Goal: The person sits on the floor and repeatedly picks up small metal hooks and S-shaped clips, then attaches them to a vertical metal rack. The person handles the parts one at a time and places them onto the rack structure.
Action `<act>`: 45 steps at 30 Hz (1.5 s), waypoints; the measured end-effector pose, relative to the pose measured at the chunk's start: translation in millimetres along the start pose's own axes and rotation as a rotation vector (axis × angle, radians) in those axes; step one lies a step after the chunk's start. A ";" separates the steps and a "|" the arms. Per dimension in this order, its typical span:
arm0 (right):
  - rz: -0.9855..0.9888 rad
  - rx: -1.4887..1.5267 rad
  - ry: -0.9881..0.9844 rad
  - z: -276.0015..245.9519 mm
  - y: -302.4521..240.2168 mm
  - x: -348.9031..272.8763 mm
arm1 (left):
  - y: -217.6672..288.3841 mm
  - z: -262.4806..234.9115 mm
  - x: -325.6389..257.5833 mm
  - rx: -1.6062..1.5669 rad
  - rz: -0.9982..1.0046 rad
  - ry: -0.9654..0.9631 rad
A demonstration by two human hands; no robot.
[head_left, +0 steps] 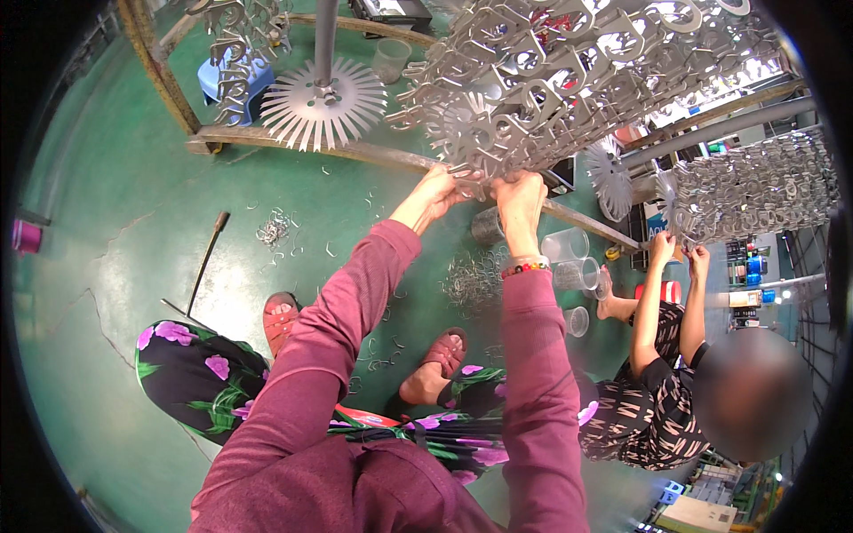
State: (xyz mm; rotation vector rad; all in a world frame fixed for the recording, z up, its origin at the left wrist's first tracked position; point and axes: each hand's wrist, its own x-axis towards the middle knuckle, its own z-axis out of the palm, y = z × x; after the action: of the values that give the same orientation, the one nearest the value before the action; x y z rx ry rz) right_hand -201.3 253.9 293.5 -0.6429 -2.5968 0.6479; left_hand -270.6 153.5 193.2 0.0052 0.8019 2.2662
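Note:
Both of my arms, in maroon sleeves, reach up to a dense cluster of silver metal parts (pixel 569 80) strung together above the floor. At its lower edge my left hand (pixel 437 192) is closed, its fingers pinching a flat silver metal part (pixel 468 185). Right beside it, my right hand (pixel 521 201) is also closed, knuckles toward me. Whatever sits between its fingertips is hidden against the cluster. A slotted metal disc (pixel 324 108) on a grey shaft stands left of the cluster.
A rusty frame bar (pixel 373 153) runs behind my hands. Loose metal hooks (pixel 475 277) lie on the green floor near clear plastic cups (pixel 566 244). A long rod (pixel 208 265) lies at left. To the right, a co-worker's hands (pixel 680 253) touch another strung cluster (pixel 755 182).

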 end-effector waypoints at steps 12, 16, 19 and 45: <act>0.010 0.448 0.067 -11.7 3.7 -36.3 | 7.5 -10.1 -1.5 0.072 -0.056 -0.045; -0.040 0.717 0.171 -41.1 -3.4 -26.6 | 17.4 5.8 -8.4 -0.002 -0.007 -0.136; -0.082 0.788 0.181 -63.3 -31.4 -13.1 | 19.2 -5.4 -1.7 -0.002 0.015 -0.211; 0.001 0.639 -0.080 -21.1 0.8 -44.4 | -31.9 -7.0 16.5 -0.300 0.241 -0.113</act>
State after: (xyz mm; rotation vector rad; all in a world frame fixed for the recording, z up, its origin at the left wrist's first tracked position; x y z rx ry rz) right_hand -154.9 238.9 299.2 -0.4100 -2.2498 1.4368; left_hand -264.2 177.6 166.4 0.0938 0.4145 2.5687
